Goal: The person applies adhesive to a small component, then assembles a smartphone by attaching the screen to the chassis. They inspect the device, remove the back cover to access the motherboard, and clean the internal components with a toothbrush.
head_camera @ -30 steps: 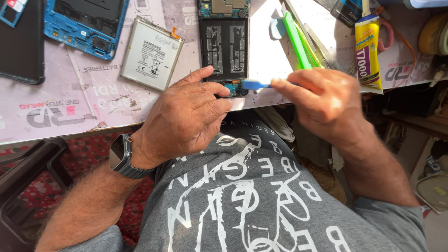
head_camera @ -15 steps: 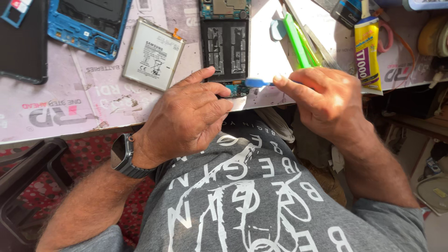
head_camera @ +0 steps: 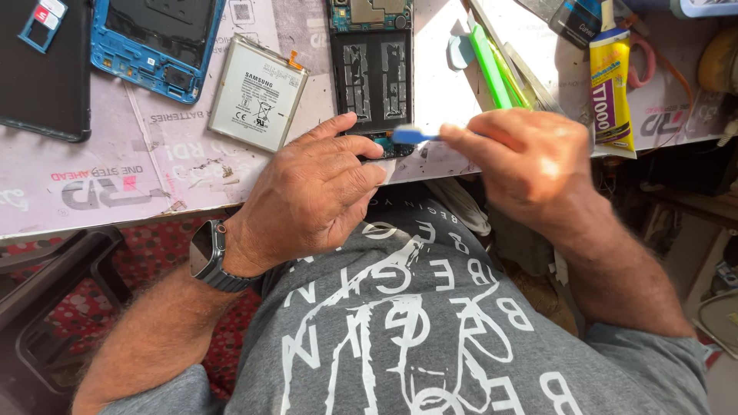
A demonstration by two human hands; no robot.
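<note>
Two hands work at the near edge of the mat (head_camera: 92, 192), and we take the open phone (head_camera: 374, 77) at its middle as our mark. Far left of the phone lies a black panel (head_camera: 34, 77), and next to it a blue frame (head_camera: 154, 46), stripped and set aside. Just left of the phone lies the white battery (head_camera: 257, 94), already out and lying flat on the mat.

The phone itself is face down with its back off, the empty battery bay showing two strips of old glue, the board still in place at its top end. Our left hand (head_camera: 311, 192) rests on the phone's near end, fingers together and pressing down to steady it; a watch (head_camera: 207, 253) sits on that wrist. Our right hand (head_camera: 530, 165), right of the phone, has its fingers pinched shut on a blue pry tool (head_camera: 411, 135), whose tip meets the phone's near end beside the left fingertips.

Further right of the phone lie green tools (head_camera: 492, 65) and a yellow glue tube (head_camera: 611, 84).

We judge the teardown well along: back, frame and battery are off, while the lower part under the tool and the board remain to be lifted.
</note>
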